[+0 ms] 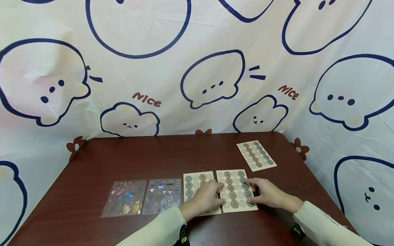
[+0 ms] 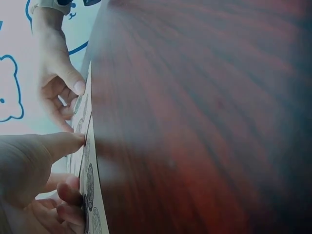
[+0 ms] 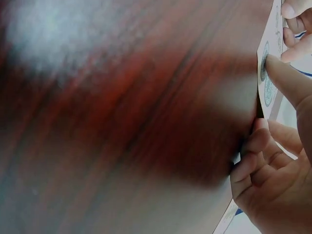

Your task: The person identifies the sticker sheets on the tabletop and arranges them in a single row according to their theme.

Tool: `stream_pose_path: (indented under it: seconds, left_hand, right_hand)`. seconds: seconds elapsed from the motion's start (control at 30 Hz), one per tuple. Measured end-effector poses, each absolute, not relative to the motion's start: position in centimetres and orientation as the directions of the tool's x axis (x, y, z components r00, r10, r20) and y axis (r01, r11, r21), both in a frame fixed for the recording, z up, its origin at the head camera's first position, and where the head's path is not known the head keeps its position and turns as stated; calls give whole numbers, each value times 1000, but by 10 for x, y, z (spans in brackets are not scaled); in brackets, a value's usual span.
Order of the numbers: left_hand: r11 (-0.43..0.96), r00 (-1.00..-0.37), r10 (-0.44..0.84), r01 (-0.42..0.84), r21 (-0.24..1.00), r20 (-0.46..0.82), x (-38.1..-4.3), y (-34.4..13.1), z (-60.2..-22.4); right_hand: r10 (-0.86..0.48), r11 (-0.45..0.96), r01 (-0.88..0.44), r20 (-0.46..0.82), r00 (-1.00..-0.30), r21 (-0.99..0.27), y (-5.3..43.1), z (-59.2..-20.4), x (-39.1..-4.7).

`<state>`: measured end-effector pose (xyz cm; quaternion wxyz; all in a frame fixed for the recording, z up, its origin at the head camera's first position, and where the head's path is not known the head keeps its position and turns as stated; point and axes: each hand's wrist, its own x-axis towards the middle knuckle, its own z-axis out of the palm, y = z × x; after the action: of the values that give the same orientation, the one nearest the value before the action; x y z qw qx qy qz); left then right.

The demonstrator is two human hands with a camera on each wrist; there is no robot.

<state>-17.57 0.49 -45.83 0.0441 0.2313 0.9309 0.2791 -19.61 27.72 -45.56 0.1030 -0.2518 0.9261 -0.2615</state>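
In the head view, a cream sheet of round stickers (image 1: 231, 188) lies on the brown table between both hands. My left hand (image 1: 205, 196) reaches over a second round-sticker sheet (image 1: 188, 182) and covers part of it. Its thumb and fingertips rest at the left edge of the first sheet. From the right, my right hand (image 1: 271, 193) touches that sheet, with the thumb near its lower right corner and a fingertip higher on the right edge. The right wrist view shows the thumb (image 3: 285, 78) pressing on a printed circle, the other fingers loosely bent beside the edge.
A third round-sticker sheet (image 1: 257, 155) lies askew at the back right. Two clear sheets with small colourful pictures, one at far left (image 1: 123, 198) and one beside it (image 1: 162, 196), lie left of the hands. A printed cloth (image 1: 212, 116) hangs behind the table (image 1: 147, 155).
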Motion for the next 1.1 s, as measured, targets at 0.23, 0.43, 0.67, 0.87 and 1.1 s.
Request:
stream_pose_path:
  seconds: [0.23,0.43,0.67,0.87,1.1]
  left_hand:
    - [729,-885,464,403,553,33,-177,3,-459]
    - [722,-884,465,406,560,41,-178,1,-461]
    - [722,-877,477,429,543,57,-179,0,-460]
    - [728,-871,488,442,525,57,-181,0,-459]
    - [731,-872,488,434,527,41,-179,2,-459]
  right_hand:
    - [-537,715,-412,-66,-841,-565,278,-455,-197]
    - [-535,711,-407,-65,-842,-573,279,-457,-199]
    - [-538,710,-414,-59,-841,-570,279,-458,-199]
    - [-536,710,-412,-59,-842,-571,279,-454,-200]
    - [-540,713,-409,-73,-839,-570,280,-454,-199]
